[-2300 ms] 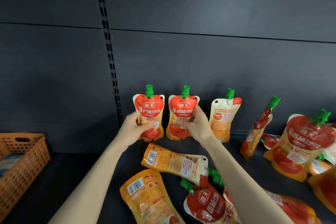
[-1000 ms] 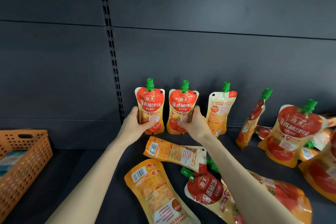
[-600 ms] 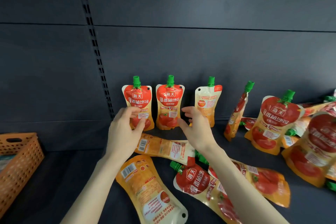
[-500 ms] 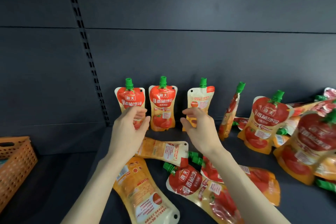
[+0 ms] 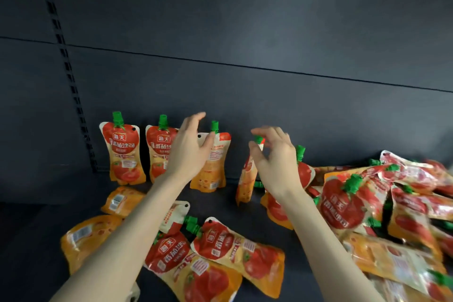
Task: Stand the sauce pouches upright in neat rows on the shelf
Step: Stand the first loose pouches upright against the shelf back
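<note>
Three pouches (image 5: pixel 122 152) stand upright against the back panel (image 5: pixel 245 32). Our left hand (image 5: pixel 188 152) hovers open, holding nothing, while our right hand (image 5: pixel 274 157) curls loosely, empty, beside a leaning pouch (image 5: pixel 246 179). Many pouches remain scattered flat on the shelf (image 5: pixel 36 228).

Dark back panel (image 5: pixel 245 32), slotted upright (image 5: pixel 64 56)

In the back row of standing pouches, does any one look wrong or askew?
Yes. The third pouch stands with its back label facing out, unlike the two red-fronted ones left of it. The fourth pouch is turned edge-on and leans, right by the right hand.
</note>
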A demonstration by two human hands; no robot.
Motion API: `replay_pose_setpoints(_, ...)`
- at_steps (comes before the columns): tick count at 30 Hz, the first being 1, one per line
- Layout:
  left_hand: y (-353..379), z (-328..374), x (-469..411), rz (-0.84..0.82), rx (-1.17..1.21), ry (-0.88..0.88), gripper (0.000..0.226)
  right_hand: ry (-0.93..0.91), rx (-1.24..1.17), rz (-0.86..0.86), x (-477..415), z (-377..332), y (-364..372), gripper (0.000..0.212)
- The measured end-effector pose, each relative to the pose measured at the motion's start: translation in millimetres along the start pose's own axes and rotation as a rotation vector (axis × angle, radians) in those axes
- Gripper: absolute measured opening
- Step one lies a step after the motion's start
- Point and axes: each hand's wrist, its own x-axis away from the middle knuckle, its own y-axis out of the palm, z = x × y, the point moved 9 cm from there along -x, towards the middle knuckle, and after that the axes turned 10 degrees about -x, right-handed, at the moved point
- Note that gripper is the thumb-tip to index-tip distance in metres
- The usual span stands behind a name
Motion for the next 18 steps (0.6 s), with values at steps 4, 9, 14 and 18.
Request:
replay_pose_setpoints(4,27,-1,-10,-0.191,0.000,-0.064,0.051,0.035,0.035,-0.182,-17,14,15,0.041)
replay_pose_setpoints(9,18,-1,-11,-0.168,-0.050,-0.027,0.037,0.021,0.062,-0.255,-27,14,28,0.046)
replay_pose_setpoints(14,-3,0,-7,-0.073,-0.073,0.032,0.017,0.070,-0.088,-0.169,-33,11,38,0.031)
replay_pose_setpoints(18,-16,-11,-7,0.029,-0.078,0.043,0.028,0.097,-0.175,-0.055,-34,11,44,0.024)
